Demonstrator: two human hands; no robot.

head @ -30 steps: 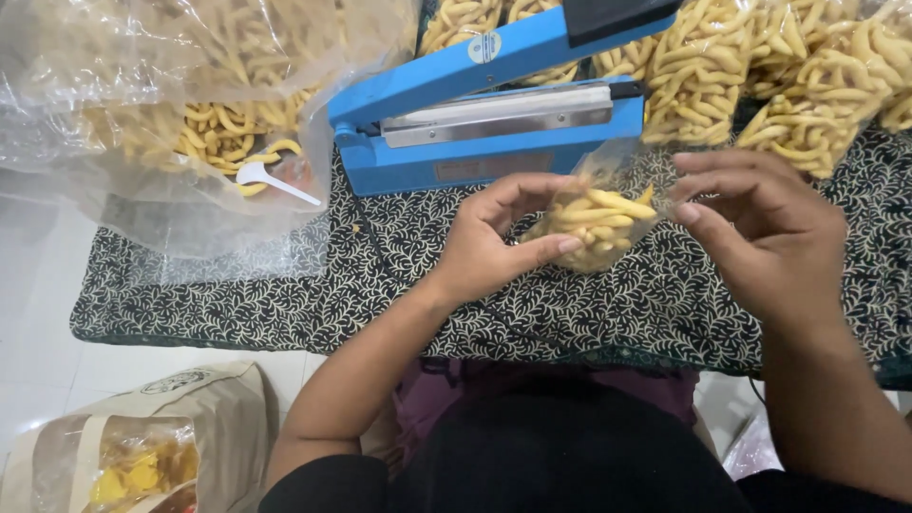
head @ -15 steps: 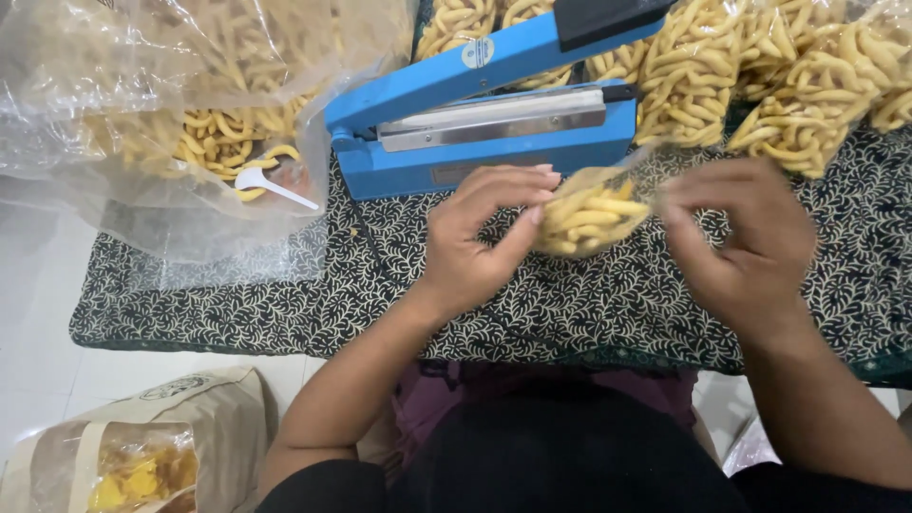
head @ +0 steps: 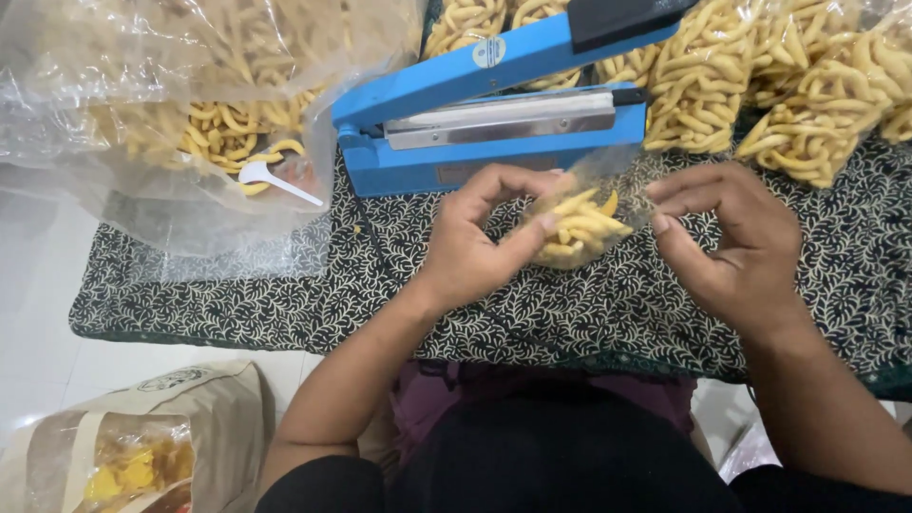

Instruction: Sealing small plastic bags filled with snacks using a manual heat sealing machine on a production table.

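Observation:
A small clear plastic bag of yellow stick snacks point(head: 581, 223) is held between both hands over the black cloth with a white leaf pattern point(head: 285, 294). My left hand point(head: 480, 242) pinches the bag's left side, thumb and fingers closed on it. My right hand point(head: 736, 247) grips the bag's right upper edge with fingertips. The bag's open top points toward the blue heat sealer point(head: 494, 114), whose arm is raised just behind the bag.
A big clear bag of loose snacks with a white plastic spoon point(head: 275, 180) lies at the left. Several filled snack bags point(head: 817, 104) are stacked behind and right of the sealer. A brown paper bag point(head: 123, 446) sits on the white floor at the lower left.
Both hands have carried the small bag slightly up toward the sealer and turned it; the fingers have shifted along its top edge.

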